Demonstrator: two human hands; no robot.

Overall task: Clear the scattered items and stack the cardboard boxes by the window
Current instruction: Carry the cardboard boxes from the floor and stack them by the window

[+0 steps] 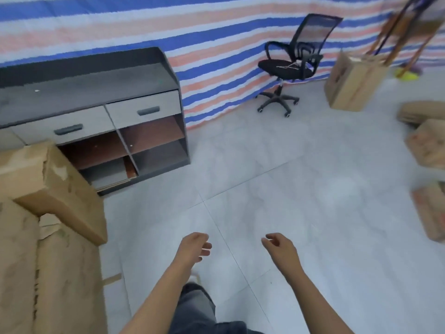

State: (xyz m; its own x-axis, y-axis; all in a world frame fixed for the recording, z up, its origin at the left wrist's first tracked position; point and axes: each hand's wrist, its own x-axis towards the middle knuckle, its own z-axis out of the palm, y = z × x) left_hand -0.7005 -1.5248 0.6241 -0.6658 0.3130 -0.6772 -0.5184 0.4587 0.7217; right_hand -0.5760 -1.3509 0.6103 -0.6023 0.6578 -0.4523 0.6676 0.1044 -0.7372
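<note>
My left hand [196,245] and my right hand [279,245] hang over the tiled floor, fingers loosely curled, holding nothing. A worn cardboard box [57,189] lies tilted on top of two long cardboard boxes [60,273] at the left. A tall upright cardboard box [354,80] stands at the far right by the striped sheet. More cardboard boxes [427,143] lie along the right edge, one of them [431,210] nearer to me. No hand touches any box.
A grey cabinet [96,112] with two drawers and open shelves stands against the striped tarpaulin wall [192,32]. A black office chair [291,63] sits further right. Broom handles [397,30] lean behind the tall box. Tiled floor [277,177] spreads across the middle.
</note>
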